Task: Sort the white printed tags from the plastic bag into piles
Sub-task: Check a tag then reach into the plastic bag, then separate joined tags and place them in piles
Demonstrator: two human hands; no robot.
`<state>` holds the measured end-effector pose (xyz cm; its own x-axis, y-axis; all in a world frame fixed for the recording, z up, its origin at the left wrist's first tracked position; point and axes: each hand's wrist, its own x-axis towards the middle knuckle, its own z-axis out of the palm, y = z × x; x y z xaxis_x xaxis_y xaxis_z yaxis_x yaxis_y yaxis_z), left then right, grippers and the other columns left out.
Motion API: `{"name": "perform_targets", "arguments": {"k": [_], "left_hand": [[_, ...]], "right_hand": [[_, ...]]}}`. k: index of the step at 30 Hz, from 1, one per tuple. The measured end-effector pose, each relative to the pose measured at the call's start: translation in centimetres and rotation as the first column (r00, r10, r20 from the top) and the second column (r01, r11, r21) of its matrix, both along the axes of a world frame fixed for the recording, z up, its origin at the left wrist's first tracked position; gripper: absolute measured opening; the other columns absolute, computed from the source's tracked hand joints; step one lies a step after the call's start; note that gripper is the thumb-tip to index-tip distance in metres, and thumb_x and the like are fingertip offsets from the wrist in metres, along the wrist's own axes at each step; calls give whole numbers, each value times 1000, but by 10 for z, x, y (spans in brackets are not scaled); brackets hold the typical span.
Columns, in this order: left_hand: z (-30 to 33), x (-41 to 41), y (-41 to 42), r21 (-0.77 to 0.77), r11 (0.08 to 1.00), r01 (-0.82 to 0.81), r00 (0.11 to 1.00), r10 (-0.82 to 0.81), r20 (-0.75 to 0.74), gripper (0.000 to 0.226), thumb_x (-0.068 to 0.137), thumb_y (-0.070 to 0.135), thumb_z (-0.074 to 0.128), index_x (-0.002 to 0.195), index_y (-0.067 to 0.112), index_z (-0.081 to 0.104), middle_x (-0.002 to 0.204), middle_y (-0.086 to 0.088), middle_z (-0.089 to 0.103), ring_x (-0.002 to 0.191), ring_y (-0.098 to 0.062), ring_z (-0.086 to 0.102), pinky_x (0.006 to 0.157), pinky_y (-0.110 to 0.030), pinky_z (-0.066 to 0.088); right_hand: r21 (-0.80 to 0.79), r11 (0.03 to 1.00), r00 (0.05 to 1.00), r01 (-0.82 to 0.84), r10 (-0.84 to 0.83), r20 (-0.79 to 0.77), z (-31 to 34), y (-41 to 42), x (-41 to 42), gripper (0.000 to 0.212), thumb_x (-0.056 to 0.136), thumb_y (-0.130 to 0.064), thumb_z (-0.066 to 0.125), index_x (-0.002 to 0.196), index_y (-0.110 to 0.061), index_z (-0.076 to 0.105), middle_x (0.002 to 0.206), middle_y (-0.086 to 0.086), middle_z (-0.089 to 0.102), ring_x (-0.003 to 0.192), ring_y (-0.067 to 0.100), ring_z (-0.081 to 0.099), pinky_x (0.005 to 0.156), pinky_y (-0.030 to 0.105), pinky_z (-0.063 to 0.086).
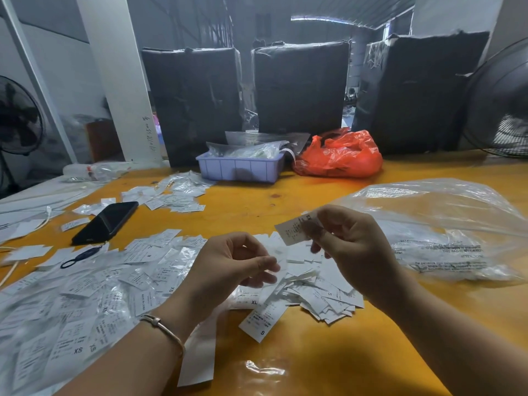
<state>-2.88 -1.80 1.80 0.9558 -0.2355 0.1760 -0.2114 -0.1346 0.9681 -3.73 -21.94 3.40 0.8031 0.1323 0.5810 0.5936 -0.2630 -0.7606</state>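
Mid-sort: right hand (347, 241) pinches an XS tag (297, 228) above the loose heap near the tabletop's (328, 364) front edge; left hand (231, 264) hangs loosely curled, holding nothing; next, probably drop it on the XS pile.

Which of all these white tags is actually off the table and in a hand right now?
The tag marked XS, pinched in the right hand above the central pile. Every other readable tag lies on the table.

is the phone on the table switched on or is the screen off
Off, as far as shows: the phone lies face up among the tags on the table, its screen dark all over.
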Motion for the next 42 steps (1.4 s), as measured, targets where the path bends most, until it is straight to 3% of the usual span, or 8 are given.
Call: {"name": "perform_targets", "arguments": {"k": [4, 9, 16, 23, 30, 35, 42], "left_hand": [[2, -3, 0, 6, 1000, 11, 997, -11, 70, 36, 66, 18, 80, 83, -7, 60, 77, -15, 75, 67, -23, 73, 57, -22, 54], [1, -3, 0, -21, 1000, 19, 994, -17, 110, 32, 65, 14, 83, 85, 0, 62, 75, -12, 73, 66, -21, 71, 57, -23, 53], [1, -3, 0, 27, 998, 49, 990, -52, 135, 28, 66, 21, 82, 83, 3, 67, 77, -13, 75, 66, -21, 71, 59, -22, 54], [1, -3, 1, 10, 998, 64, 990, -64, 126, 26, 69, 20, 80, 85, 5, 67, 78, -12, 75, 65, -22, 72, 57, -21, 53], [2, -4, 0, 28, 997, 76, 989, -78, 127, 27, 70, 20, 77, 88, 2, 68, 80, -10, 76, 67, -22, 72, 58, -21, 54], [2, -4, 0, 31, 996, 84, 990, -87, 115, 30, 69, 22, 77, 89, 1, 68, 79, -11, 76, 67, -23, 72, 58, -21, 53], [1, -3, -3, 93, 989, 116, 986, -126, 106, 28, 71, 22, 75, 88, 1, 68, 79, -9, 76, 67, -22, 72, 59, -22, 53]], "right_hand": [[18, 997, 997, -73, 73, 5, -2, 4, -2, 10, 90, -2, 60, 84, 3, 67, 73, 15, 66, 57, 11, 59, 55, 13, 42], [66, 995, 997, -71, 69, 45, -1, 3, -1, 6, 84, 4, 66, 88, 0, 67, 76, 5, 71, 61, 12, 64, 57, 13, 46], [58, 991, 992, -117, 114, 56, 1, 2, -4, 11, 82, 4, 66, 93, 4, 66, 83, 8, 73, 68, 14, 70, 63, 22, 56], [-39, 997, 995, -61, 64, 79, 2, 0, -4, 9, 84, -8, 66, 85, 0, 68, 77, 6, 71, 68, 21, 68, 66, 43, 57], [-143, 990, 996, 3, 9, 86, -1, -2, -2, 5, 85, -4, 66, 82, -6, 69, 73, 4, 70, 63, 14, 66, 60, 38, 55], [-115, 993, 997, -3, 11, 75, 0, -3, 0, 6, 86, -2, 65, 82, -4, 69, 73, 6, 69, 61, 15, 64, 58, 33, 54], [-244, 969, 999, -34, 30, -21, -5, -2, 3, 16, 79, 5, 64, 75, -9, 70, 68, 5, 67, 66, 27, 61, 64, 47, 51]]}}
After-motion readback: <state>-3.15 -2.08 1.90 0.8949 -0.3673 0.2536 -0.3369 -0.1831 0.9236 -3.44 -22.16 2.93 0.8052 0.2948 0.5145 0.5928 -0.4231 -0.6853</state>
